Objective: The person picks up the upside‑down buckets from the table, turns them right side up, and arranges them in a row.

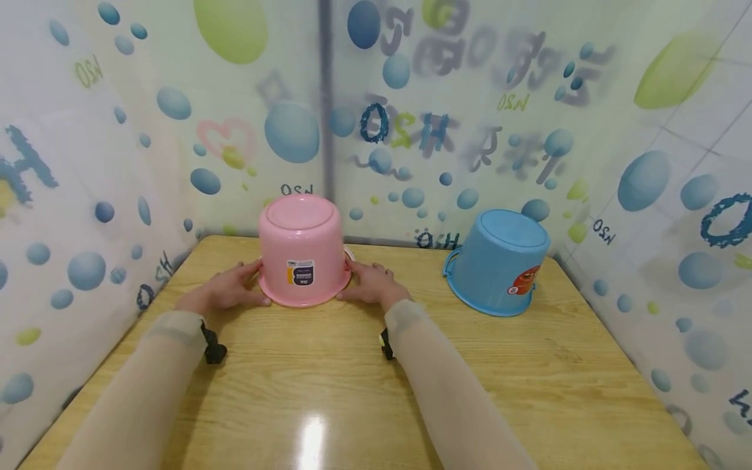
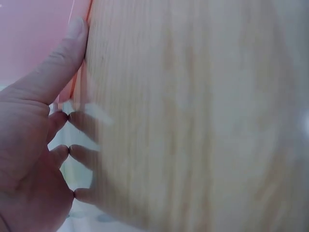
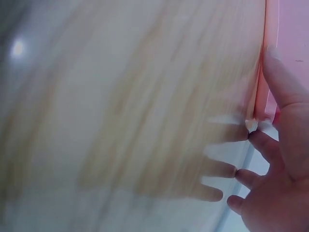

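An upside-down pink bucket (image 1: pixel 301 251) stands on the wooden table, its rim down and a label on its front. My left hand (image 1: pixel 230 287) rests at the left of its rim, and my right hand (image 1: pixel 373 282) touches the right side. In the left wrist view, the straight left thumb (image 2: pixel 60 60) lies along the pink rim while other fingertips touch the tabletop. The right wrist view shows the right thumb (image 3: pixel 282 79) against the rim, with several fingertips on the table. Part of a pale handle (image 1: pixel 349 252) shows behind the right hand.
A blue bucket (image 1: pixel 499 261) with a red label stands upside down to the right, its handle at the left side. The wooden table (image 1: pixel 352 378) meets patterned curtains (image 1: pixel 376 170) at the back and sides. Black straps (image 1: pixel 214 346) circle both wrists.
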Action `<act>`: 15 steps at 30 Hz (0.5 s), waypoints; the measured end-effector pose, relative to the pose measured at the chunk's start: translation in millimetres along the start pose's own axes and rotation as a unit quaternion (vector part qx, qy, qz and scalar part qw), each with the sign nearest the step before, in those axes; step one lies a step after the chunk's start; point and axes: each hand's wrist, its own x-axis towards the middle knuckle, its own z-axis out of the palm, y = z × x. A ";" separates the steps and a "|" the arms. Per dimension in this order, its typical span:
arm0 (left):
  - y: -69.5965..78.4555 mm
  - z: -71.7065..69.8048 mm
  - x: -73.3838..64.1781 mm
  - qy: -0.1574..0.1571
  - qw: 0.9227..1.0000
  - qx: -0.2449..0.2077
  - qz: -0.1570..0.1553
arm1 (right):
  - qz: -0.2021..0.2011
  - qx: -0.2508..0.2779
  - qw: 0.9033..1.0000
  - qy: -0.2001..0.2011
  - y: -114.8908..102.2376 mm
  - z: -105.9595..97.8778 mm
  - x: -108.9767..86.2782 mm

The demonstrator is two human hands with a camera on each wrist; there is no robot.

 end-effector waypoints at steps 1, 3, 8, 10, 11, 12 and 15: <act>1.2 0.5 0.0 0.001 1.000 -0.001 -0.001 | 0.003 0.001 1.000 0.001 -0.5 0.0 -0.1; 2.6 1.4 -0.3 0.005 1.000 -0.002 -0.001 | 0.009 0.003 1.000 0.001 -1.4 -0.1 -0.3; 3.1 3.4 -2.2 0.017 1.000 -0.006 0.011 | 0.013 0.008 1.000 -0.004 -2.2 0.4 -0.4; 2.7 3.8 -3.4 0.025 0.999 -0.011 0.021 | 0.008 0.008 1.000 -0.002 -2.2 0.5 -0.1; 2.8 3.7 -4.4 0.028 0.999 -0.015 0.024 | 0.004 0.007 1.000 0.000 -2.1 0.6 0.2; 2.8 3.5 -5.2 0.031 0.999 -0.021 0.026 | 0.000 0.006 1.000 0.003 -2.0 0.6 0.5; 3.3 4.9 -5.9 0.029 0.998 -0.047 0.028 | -0.009 0.005 1.000 0.007 0.6 1.4 -0.4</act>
